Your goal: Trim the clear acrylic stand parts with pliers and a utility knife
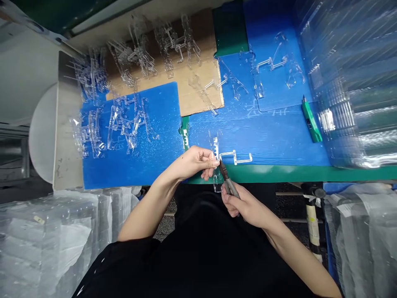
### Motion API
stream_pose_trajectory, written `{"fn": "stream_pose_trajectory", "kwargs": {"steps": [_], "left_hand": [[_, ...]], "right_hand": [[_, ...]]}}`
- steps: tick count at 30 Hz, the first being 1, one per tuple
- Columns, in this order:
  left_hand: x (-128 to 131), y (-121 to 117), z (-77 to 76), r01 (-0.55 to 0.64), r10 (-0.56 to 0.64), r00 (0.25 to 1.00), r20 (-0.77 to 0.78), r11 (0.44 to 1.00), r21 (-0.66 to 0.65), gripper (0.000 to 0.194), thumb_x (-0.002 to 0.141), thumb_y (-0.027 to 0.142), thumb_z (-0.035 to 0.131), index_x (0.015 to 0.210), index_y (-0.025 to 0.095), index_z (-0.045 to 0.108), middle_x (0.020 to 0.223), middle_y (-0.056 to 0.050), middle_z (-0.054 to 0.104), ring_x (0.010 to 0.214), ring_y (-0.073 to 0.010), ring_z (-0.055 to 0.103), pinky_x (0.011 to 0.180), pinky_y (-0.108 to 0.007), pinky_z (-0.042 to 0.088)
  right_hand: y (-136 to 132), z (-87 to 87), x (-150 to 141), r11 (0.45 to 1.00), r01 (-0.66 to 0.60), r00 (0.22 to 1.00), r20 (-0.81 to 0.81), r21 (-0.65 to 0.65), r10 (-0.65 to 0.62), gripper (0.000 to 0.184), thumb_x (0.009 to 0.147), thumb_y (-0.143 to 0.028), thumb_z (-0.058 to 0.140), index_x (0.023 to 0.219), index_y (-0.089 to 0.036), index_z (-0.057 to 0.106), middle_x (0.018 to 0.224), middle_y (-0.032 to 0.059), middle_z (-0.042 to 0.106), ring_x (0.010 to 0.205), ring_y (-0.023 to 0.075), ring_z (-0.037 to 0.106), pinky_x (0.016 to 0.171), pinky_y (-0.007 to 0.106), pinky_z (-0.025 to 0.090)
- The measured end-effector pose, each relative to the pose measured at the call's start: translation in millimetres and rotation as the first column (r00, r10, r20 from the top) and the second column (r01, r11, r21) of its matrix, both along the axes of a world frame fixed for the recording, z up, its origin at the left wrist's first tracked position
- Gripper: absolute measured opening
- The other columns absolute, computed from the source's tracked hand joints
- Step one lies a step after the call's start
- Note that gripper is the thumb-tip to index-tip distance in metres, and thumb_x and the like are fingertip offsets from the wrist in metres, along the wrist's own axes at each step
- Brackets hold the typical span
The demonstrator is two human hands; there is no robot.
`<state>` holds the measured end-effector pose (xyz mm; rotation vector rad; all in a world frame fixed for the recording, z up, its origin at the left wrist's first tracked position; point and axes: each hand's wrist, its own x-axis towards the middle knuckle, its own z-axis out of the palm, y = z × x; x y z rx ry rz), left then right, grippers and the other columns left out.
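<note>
My left hand (198, 161) pinches a clear plastic moulded part (215, 151) at the near edge of the blue mat (279, 140). A clear runner arm (237, 157) sticks out to the right of that part. My right hand (243, 205) is closed round the grey handles of small cutting pliers (228, 182), whose jaws touch the part where the runner joins it. Both hands are over the table's green front edge (294, 173).
Several clear plastic parts (124, 124) lie on a blue board at left, more on cardboard (173, 49) and the far mat. A green knife (311, 122) lies at right beside stacked clear trays (356, 82). Plastic-wrapped bundles (46, 236) stand below.
</note>
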<state>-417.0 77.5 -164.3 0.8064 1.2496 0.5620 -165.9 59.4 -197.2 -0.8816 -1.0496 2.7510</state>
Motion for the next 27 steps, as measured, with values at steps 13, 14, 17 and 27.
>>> {"fn": "stream_pose_trajectory", "kwargs": {"steps": [13, 14, 17, 27], "left_hand": [[3.1, 31.2, -4.9, 0.091, -0.094, 0.966, -0.242, 0.996, -0.022, 0.05, 0.087, 0.057, 0.084, 0.072, 0.018, 0.057, 0.065, -0.005, 0.072, 0.053, -0.0122, 0.063, 0.053, -0.024, 0.046], [-0.5, 28.4, -2.1, 0.103, -0.102, 0.951, -0.291, 0.995, -0.011, 0.05, 0.089, 0.057, 0.083, 0.073, 0.018, 0.056, 0.065, -0.005, 0.072, 0.054, -0.0123, 0.063, 0.054, -0.024, 0.046], [-13.0, 14.4, 4.1, 0.154, -0.125, 0.899, -0.42, 0.987, 0.036, 0.047, 0.094, 0.059, 0.076, 0.077, 0.019, 0.058, 0.067, -0.003, 0.072, 0.061, -0.0148, 0.066, 0.06, -0.025, 0.048], [-16.3, 10.3, -16.3, 0.063, -0.011, 0.933, -0.36, 0.989, 0.131, 0.049, 0.086, 0.063, 0.079, 0.074, 0.017, 0.066, 0.066, -0.004, 0.07, 0.059, -0.0153, 0.063, 0.059, -0.026, 0.046]], "right_hand": [[-1.0, -17.1, -12.7, 0.975, 0.168, 0.986, 0.019, -0.143, -0.167, 0.036, 0.095, -0.05, 0.068, 0.095, -0.025, 0.041, 0.074, -0.0095, 0.034, 0.059, 0.0084, 0.022, 0.053, 0.023, 0.02], [-3.2, -17.3, -11.6, 0.977, 0.173, 0.985, 0.025, -0.125, -0.171, 0.036, 0.094, -0.05, 0.068, 0.095, -0.025, 0.042, 0.074, -0.0094, 0.034, 0.058, 0.0085, 0.022, 0.053, 0.023, 0.02], [-9.8, -16.9, -1.0, 0.979, 0.205, 0.977, 0.057, -0.024, -0.203, 0.036, 0.092, -0.052, 0.069, 0.095, -0.026, 0.044, 0.072, -0.0096, 0.034, 0.057, 0.0092, 0.023, 0.053, 0.024, 0.023], [90.9, 16.4, 7.9, 0.324, 0.0, 0.778, 0.204, 0.946, -0.594, 0.025, 0.101, -0.046, 0.065, 0.112, -0.024, 0.056, 0.097, 0.0054, 0.066, 0.084, 0.0254, 0.064, 0.084, 0.042, 0.053]]}}
